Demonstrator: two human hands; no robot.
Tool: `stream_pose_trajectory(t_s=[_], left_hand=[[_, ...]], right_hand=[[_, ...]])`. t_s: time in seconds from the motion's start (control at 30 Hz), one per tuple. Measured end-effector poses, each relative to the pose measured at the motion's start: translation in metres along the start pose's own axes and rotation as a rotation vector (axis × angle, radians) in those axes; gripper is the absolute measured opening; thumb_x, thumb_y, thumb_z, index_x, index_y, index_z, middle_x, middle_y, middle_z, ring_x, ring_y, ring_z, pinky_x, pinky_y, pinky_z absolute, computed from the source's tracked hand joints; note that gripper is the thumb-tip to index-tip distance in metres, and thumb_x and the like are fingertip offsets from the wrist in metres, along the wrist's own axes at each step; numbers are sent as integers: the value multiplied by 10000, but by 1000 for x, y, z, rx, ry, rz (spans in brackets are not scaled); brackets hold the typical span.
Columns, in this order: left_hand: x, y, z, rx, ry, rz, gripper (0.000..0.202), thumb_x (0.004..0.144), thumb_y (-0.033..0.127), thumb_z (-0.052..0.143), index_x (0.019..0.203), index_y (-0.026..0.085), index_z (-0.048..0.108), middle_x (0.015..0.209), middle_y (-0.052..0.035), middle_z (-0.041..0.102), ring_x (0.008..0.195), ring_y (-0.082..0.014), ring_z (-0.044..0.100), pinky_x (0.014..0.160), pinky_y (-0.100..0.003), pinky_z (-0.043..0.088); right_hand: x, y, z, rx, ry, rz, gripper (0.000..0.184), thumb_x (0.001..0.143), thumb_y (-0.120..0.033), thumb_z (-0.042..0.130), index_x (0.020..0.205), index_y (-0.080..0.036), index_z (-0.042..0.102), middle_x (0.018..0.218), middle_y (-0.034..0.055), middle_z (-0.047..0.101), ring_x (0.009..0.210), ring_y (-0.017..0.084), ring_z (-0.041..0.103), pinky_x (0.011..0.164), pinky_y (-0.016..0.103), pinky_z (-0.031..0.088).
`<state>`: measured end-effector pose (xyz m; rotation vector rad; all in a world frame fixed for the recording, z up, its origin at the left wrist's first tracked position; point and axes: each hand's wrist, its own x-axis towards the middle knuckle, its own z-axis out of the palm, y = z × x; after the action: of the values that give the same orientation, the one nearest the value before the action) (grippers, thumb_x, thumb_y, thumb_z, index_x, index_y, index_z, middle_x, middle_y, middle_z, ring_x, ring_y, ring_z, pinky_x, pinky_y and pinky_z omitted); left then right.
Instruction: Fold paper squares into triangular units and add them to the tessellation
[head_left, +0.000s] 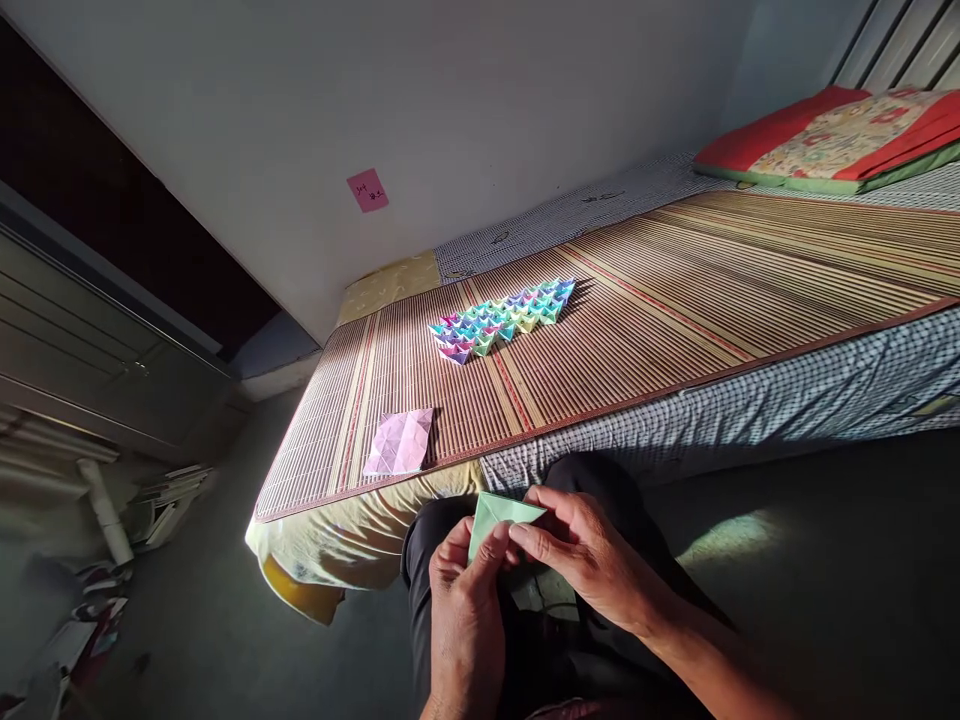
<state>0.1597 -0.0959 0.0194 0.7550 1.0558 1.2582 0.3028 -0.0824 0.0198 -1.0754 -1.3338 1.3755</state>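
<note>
Above my lap, a light green sheet of paper [495, 512] folded to a triangle is held between both hands. My left hand [471, 580] pinches its lower left part, thumb on the front face. With thumb and fingers my right hand [574, 540] grips the right side near the pointed corner. Beyond them on the bed mat lies a creased pink square of paper [400, 442], close to the bed's edge. Farther back, several small folded paper boats [502, 318] in many colours stand in tight rows.
A striped bamboo mat [637, 300] covers the bed, with a checked sheet [720, 385] hanging at its side. A red floral quilt [840, 140] lies at the far right. One pink note [367, 190] sticks to the wall. Books [176, 505] are stacked at the left.
</note>
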Motion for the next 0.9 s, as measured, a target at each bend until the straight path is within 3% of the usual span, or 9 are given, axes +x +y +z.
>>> stream_pose_trajectory(t_s=[0.2, 0.3, 0.4, 0.47, 0.53, 0.6, 0.7, 0.9], left_hand=[[0, 4, 0, -72, -119, -73, 310, 815, 320, 770, 604, 156, 612, 633, -10, 545, 664, -141, 486, 691, -261, 427], [0, 5, -2, -45, -155, -67, 325, 836, 321, 743, 594, 161, 597, 637, -16, 554, 670, -145, 493, 709, -264, 423], [-2, 5, -5, 87, -98, -32, 344, 827, 337, 764, 594, 161, 581, 617, 0, 530, 626, -122, 435, 646, -242, 386], [-3, 5, -7, 193, -66, -6, 346, 812, 362, 789, 614, 155, 595, 615, 6, 521, 611, -111, 403, 608, -230, 362], [-4, 5, -7, 285, -81, 11, 349, 796, 394, 807, 638, 147, 617, 617, 7, 521, 602, -104, 390, 580, -225, 342], [-5, 4, -6, 344, -105, 20, 362, 784, 419, 818, 649, 140, 631, 606, 8, 521, 588, -98, 386, 560, -223, 329], [-6, 3, -4, 375, -88, 21, 358, 778, 428, 823, 658, 136, 654, 597, -3, 568, 581, -101, 440, 574, -226, 370], [-10, -3, -3, 278, 4, 30, 346, 754, 418, 847, 643, 154, 653, 582, -24, 672, 565, -125, 549, 585, -236, 438]], right_hand=[[-7, 8, -1, -120, 103, -58, 346, 896, -543, 628, 744, -232, 633, 673, 18, 615, 641, 189, 615, 574, 279, 504], [-9, 11, -7, -120, 34, -71, 411, 955, -536, 572, 698, -217, 602, 636, 4, 592, 615, 165, 585, 594, 266, 480], [-6, 11, -18, -139, 9, -80, 465, 987, -527, 544, 653, -203, 561, 592, -15, 547, 579, 138, 535, 576, 252, 433], [-3, 11, -24, -121, 19, -80, 421, 983, -522, 562, 725, -194, 615, 638, -14, 575, 620, 140, 562, 601, 247, 438], [-1, 9, -25, -69, -65, -65, 361, 957, -520, 612, 829, -188, 670, 696, -8, 616, 654, 145, 588, 608, 244, 448], [1, 7, -22, -20, -133, -57, 351, 922, -514, 669, 803, -184, 666, 676, -8, 624, 633, 146, 595, 593, 242, 454], [2, 4, -11, 12, -79, -82, 370, 919, -485, 683, 706, -192, 611, 625, -6, 628, 602, 152, 616, 599, 252, 477], [-1, 5, 3, 49, -4, -105, 367, 947, -485, 635, 716, -207, 574, 586, -10, 604, 537, 155, 601, 547, 258, 473]])
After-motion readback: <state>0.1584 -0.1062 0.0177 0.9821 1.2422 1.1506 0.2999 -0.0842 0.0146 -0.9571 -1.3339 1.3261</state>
